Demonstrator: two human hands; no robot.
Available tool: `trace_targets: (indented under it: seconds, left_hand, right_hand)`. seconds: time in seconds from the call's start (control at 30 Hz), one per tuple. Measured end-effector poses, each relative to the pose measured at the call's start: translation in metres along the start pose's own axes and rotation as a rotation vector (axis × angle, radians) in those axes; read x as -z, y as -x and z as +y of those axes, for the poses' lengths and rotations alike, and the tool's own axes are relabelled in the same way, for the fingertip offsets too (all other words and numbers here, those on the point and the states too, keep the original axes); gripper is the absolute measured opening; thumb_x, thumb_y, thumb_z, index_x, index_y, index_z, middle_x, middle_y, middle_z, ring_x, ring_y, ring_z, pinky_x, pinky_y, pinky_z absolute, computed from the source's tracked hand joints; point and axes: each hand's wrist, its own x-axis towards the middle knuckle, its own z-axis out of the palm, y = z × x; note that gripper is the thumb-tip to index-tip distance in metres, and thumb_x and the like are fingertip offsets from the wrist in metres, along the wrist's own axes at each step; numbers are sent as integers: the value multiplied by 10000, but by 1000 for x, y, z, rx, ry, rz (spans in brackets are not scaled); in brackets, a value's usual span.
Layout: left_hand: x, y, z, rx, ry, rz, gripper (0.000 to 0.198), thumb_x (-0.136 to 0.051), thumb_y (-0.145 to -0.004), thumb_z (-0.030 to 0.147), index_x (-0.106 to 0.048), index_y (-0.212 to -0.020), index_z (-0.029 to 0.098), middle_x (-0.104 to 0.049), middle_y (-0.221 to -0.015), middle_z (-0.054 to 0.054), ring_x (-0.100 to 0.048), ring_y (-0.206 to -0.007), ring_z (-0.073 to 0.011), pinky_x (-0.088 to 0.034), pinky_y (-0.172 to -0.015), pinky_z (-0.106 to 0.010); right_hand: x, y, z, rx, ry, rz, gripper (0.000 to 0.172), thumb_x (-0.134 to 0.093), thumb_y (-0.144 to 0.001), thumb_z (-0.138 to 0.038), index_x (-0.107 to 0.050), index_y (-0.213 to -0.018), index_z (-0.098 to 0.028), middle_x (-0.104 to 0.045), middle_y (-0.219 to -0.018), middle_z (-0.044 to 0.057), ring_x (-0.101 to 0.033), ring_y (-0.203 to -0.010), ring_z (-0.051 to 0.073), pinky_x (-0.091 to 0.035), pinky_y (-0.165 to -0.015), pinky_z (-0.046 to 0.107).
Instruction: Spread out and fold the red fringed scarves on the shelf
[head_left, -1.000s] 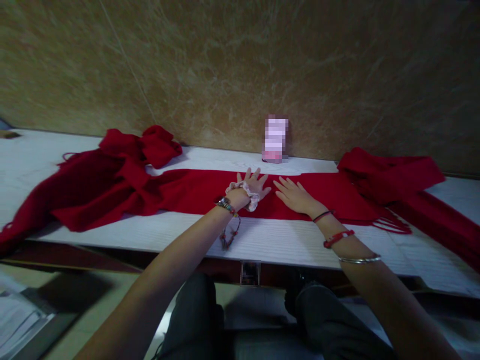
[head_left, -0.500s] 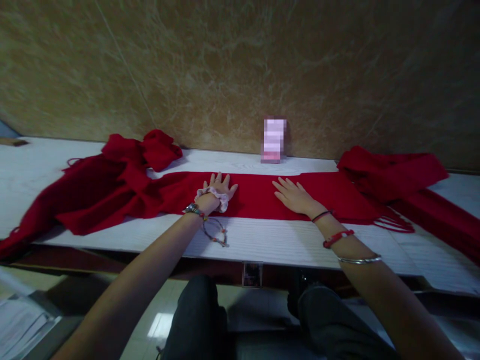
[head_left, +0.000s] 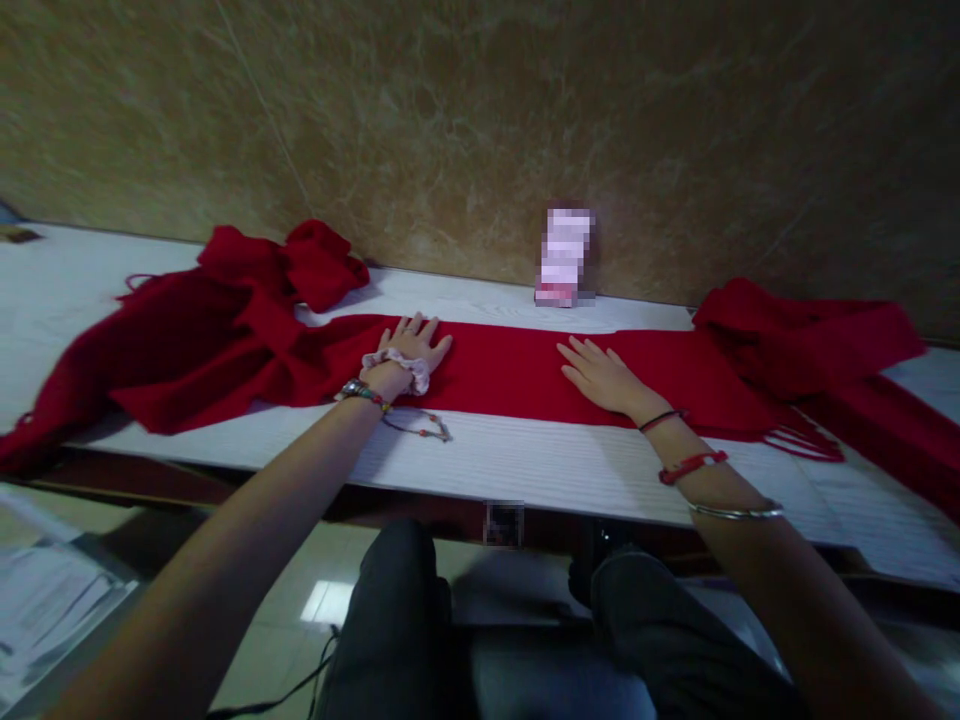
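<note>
A long red scarf (head_left: 502, 370) stretches across the white table, its middle part lying flat. On the left part of that flat stretch rests my left hand (head_left: 414, 345), palm down with fingers spread. My right hand (head_left: 604, 378) lies flat on the fabric farther right, fingers extended. The bare strip of scarf between both hands looks smooth. Bunched red cloth (head_left: 247, 330) is heaped at the left end. More folded red cloth (head_left: 810, 345) lies at the right, with fringe strands (head_left: 806, 443) hanging toward the front. Neither hand grips anything.
Behind the white table (head_left: 480, 455) rises a brown marbled wall (head_left: 420, 130). A blurred-out phone-like object (head_left: 564, 258) leans upright against it. At lower left stands a container with papers (head_left: 56, 610). My knees (head_left: 397, 620) are below the table edge.
My left hand has slid a little left along the scarf, widening the gap between my hands. The whole view has shifted slightly. Both hands stay flat on the cloth.
</note>
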Motion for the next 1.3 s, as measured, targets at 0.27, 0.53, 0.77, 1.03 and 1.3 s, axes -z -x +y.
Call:
trace_targets:
  seconds: [0.27,0.53,0.77,1.03,1.3]
  left_hand:
    - [6,18,75,-354,-34,188,510,-311,-891,416,-341,-1340,175,-188,-1456,-89,-171,-1330,-247,-204,-1059,-424]
    - [-15,21,110,-422,34,-26,560,-221,-888,524,-292,-1373,253,-207,-1455,-42,-149,-1329,-284,-154,-1052,-499]
    - [-11,21,107,-411,13,-35,550,-218,-892,508,-266,-1382,264,-187,-1461,-27,-137,-1334,-268,-150,-1060,-475]
    - [-11,22,108,-382,-26,-43,534,-220,-905,491,-265,-1384,257,-195,-1458,-22,-138,-1335,-258,-158,-1063,-460]
    - [-8,24,109,-351,-67,-25,499,-237,-916,438,-283,-1377,250,-218,-1452,-29,-169,-1329,-251,-190,-1053,-462]
  right_hand:
    - [2,-4,6,-43,-51,226,469,-294,-878,-297,-414,-1301,-133,-401,-1367,121,-341,-1264,233,-288,-1018,459]
    - [3,0,75,-321,-87,268,472,-357,-837,-308,-479,-1246,-105,-472,-1301,160,-410,-1213,269,-334,-984,481]
    - [1,12,92,-288,-23,124,531,-253,-885,-412,-355,-1341,-160,-292,-1426,136,-253,-1297,312,-264,-981,576]
    - [8,16,87,-280,-93,21,534,-226,-893,-425,-302,-1368,-193,-208,-1462,85,-170,-1328,257,-187,-1036,536]
    - [-4,30,105,-119,-69,271,469,-283,-890,-370,-455,-1269,-155,-438,-1342,117,-362,-1250,245,-283,-1012,502]
